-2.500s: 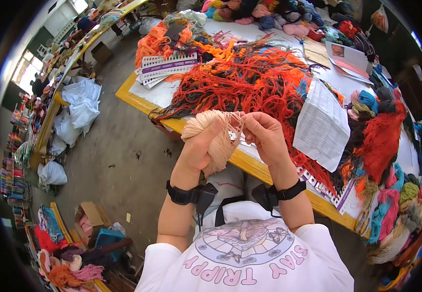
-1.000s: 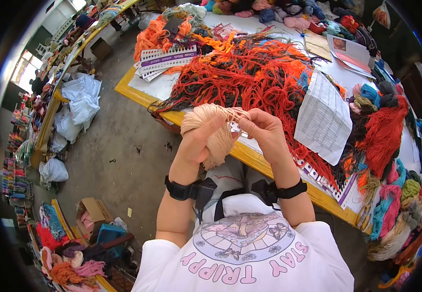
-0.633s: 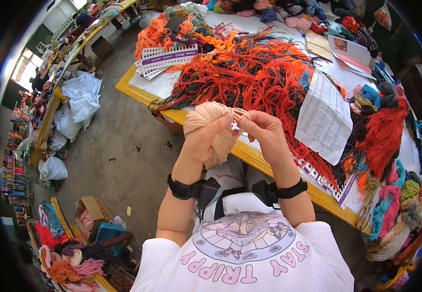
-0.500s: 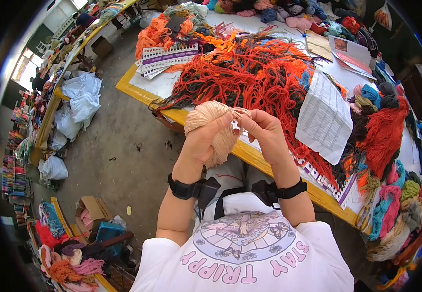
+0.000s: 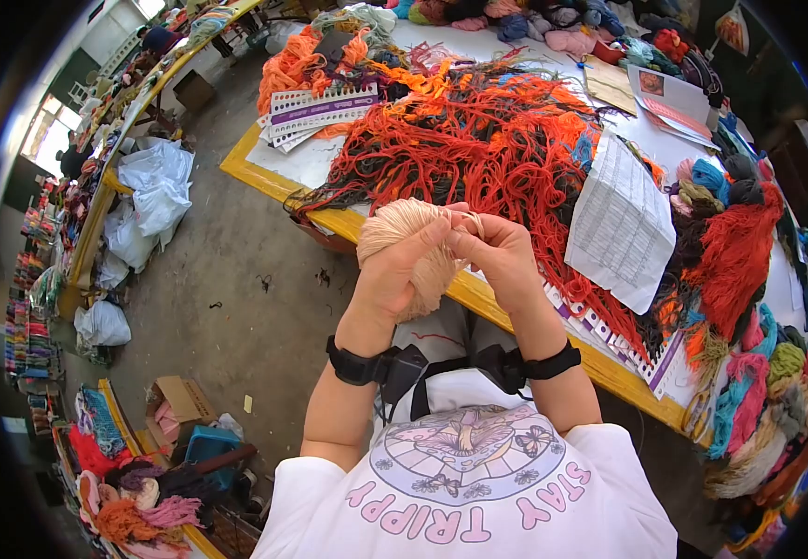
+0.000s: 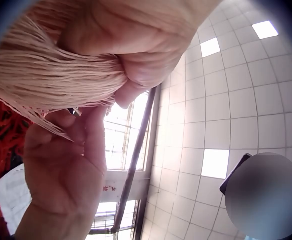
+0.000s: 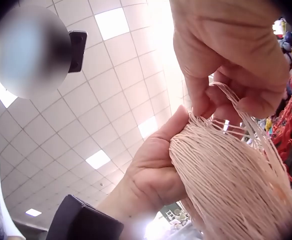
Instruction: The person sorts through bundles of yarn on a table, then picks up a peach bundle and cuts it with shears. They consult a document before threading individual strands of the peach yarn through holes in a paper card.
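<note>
A thick skein of pale peach yarn (image 5: 404,228) is held in front of the body, over the table's near edge. My left hand (image 5: 393,272) grips it, thumb across the near side and the yarn bulging out past the hand. At the skein's right end, my right hand (image 5: 502,256) pinches a few strands with thumb and fingers. In the right wrist view the strands (image 7: 231,95) loop up through the right hand (image 7: 231,55), close to the left thumb. From the left wrist view, the yarn (image 6: 51,75) hangs in dense parallel threads, partly hiding the right fingertips.
On the yellow-edged table (image 5: 329,222) lies a large tangle of red, orange and black yarn (image 5: 478,140). Punched thread cards (image 5: 320,114) and a printed sheet (image 5: 620,224) rest there too. Coloured skeins (image 5: 748,391) pile up at the right; white bags (image 5: 154,196) stand left.
My right hand has moved left toward the left thumb, closing the gap between the hands. The strands stretched between them earlier are now gathered close at the fingertips.
</note>
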Available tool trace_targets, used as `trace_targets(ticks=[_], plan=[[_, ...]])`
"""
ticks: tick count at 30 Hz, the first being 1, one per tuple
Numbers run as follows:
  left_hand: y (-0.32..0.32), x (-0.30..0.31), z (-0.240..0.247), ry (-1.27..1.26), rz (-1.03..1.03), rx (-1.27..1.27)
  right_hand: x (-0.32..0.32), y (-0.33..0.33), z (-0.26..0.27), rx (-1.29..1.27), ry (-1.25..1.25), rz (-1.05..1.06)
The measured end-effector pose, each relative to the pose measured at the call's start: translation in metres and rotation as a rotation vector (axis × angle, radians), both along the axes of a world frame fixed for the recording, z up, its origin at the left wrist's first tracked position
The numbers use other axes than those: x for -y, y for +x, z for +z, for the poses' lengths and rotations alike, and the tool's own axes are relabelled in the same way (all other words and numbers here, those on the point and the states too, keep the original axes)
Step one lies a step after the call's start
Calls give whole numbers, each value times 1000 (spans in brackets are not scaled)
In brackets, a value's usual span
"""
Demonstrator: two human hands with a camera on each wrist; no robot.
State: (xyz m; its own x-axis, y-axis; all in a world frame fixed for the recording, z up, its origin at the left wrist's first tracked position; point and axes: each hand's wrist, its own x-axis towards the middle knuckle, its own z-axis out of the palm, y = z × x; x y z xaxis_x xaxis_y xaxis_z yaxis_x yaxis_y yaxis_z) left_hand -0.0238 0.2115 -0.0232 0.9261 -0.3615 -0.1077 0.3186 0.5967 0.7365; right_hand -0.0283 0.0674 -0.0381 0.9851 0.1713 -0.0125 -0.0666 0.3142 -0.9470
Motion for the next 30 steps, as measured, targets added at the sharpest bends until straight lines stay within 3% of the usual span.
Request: trace_targets(ticks=[3, 9, 12, 15, 18, 20, 21, 22, 23, 24, 25, 26, 27, 28, 29, 30], plan=[[1, -1, -2, -13, 4, 4, -3, -1, 1, 4, 55, -17], [6, -11, -6, -19, 68, -39, -2, 5, -5, -275, 444, 78], [7, -14, -12, 2, 76, -74, -9, 4, 5, -97, -38, 78], [6, -13, -10, -14, 95, -122, -17, 9, -18, 91, -208, 43], [6, -17, -9, -18, 184, -91, -29, 10, -12, 191, -32, -164], [11, -40, -24, 26, 222, -38, -20, 15, -13, 169, -109, -265], [13, -59, -22, 0, 202, 144, -11, 19, -14, 158, -148, -314], [11, -79, -23, -323, 221, -73, -2, 21, -5, -11, 270, -260], [13, -114, -51, -828, 178, -105, 15, 24, 3, -186, 687, -199], [10, -156, -75, -885, 217, -40, 62, 41, -34, -140, 972, 65], [3, -202, -101, -770, 329, 54, 95, 41, -26, -213, 979, -108], [-10, -248, -127, -662, 513, 81, 142, 48, -36, -136, 1152, 21], [-28, -297, -152, -483, 701, 22, 196, 49, -34, -126, 1063, -214], [-46, -334, -166, -297, 882, -37, 260, 46, -31, -44, 859, -265], [-60, -349, -165, -189, 1096, -125, 334, 42, -37, 32, 727, -545], [-78, -387, -182, -289, 1129, -154, 408, 29, -31, 106, 538, -841]])
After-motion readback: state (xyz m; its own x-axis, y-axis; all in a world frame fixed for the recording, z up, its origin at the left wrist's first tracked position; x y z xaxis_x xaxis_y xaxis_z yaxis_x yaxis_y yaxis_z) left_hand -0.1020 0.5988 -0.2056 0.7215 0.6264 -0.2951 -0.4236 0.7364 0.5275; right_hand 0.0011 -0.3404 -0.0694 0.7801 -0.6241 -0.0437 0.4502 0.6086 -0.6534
